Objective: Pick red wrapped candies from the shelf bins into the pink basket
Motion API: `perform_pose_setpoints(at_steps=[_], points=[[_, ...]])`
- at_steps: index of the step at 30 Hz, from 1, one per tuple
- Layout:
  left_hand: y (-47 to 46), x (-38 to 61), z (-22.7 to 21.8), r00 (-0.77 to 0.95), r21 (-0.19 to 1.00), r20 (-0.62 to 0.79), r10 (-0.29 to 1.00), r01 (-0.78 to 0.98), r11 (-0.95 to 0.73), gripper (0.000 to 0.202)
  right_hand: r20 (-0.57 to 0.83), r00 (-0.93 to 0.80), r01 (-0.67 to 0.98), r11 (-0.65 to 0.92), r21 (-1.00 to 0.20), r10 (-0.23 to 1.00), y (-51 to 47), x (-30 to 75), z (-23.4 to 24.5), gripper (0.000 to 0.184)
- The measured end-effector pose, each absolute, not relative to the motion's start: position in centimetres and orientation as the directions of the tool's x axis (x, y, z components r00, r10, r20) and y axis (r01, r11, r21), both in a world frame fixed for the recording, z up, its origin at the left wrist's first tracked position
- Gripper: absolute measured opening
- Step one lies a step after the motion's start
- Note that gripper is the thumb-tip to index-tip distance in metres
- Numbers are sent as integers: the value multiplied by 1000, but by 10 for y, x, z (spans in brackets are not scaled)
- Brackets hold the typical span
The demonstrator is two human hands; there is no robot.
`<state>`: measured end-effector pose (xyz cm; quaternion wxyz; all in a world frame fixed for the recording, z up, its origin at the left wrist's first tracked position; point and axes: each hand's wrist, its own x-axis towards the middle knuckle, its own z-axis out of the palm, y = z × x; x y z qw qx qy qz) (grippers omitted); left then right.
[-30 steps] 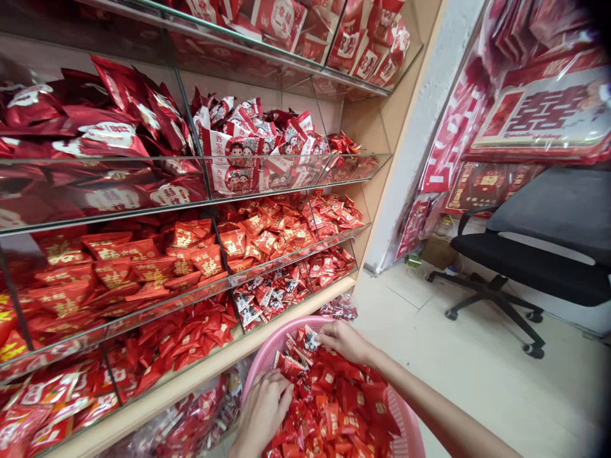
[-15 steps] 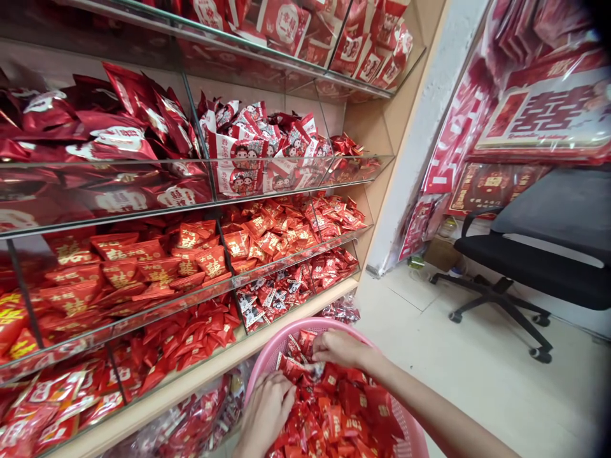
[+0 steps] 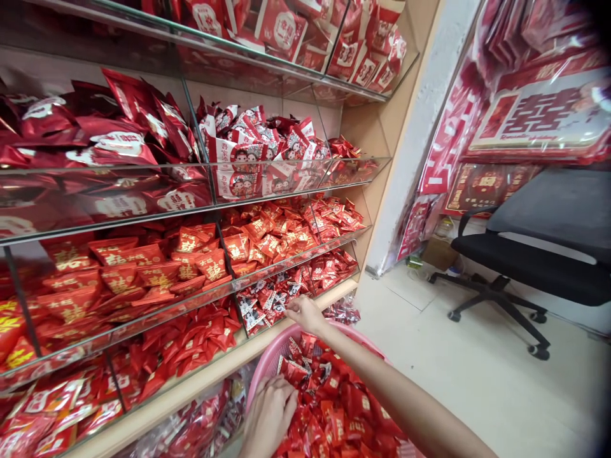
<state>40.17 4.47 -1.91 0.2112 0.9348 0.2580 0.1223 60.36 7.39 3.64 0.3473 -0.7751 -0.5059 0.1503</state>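
Note:
A pink plastic basket (image 3: 260, 366) filled with small red wrapped candy packets (image 3: 341, 413) stands on the floor below the shelves. My left hand (image 3: 273, 404) is closed over the basket's left rim, its curled fingers reaching inside above the packets. My right hand (image 3: 305, 315) is above the basket's far rim, at the front of the lowest compartment on the right. Its fingers are pinched together; whatever is between them is too small to make out. Just beyond the fingertips lie red, white and black candy packets (image 3: 267, 299) in that compartment.
Glass-fronted shelves (image 3: 143, 334) with dividers hold several kinds of red packets. The wooden shelf edge (image 3: 191, 388) runs beside the basket. Clear bags of packets (image 3: 200, 426) lie under it. An office chair (image 3: 529, 267) stands at the right on the tiled floor (image 3: 405, 331).
My right hand has left the packets inside the basket and moved up and left to the lowest shelf compartment. My left hand stays at the basket's rim.

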Motion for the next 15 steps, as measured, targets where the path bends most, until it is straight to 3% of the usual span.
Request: perform_pose_setpoints(at_steps=[3, 8, 12, 15], points=[[44, 401, -20, 836, 453, 133, 532, 427, -783, 36, 58, 477, 655, -311, -689, 877, 80, 595, 36, 12], [45, 401, -22, 835, 454, 122, 537, 434, -778, 35, -52, 519, 575, -393, -717, 853, 87, 596, 39, 27], [45, 401, -20, 834, 454, 123, 538, 434, -778, 35, -164, 539, 448, -446, -775, 826, 95, 602, 42, 38], [44, 401, -20, 830, 462, 126, 543, 435, -773, 35, -245, 537, 320, -464, -826, 807, 98, 604, 45, 34]])
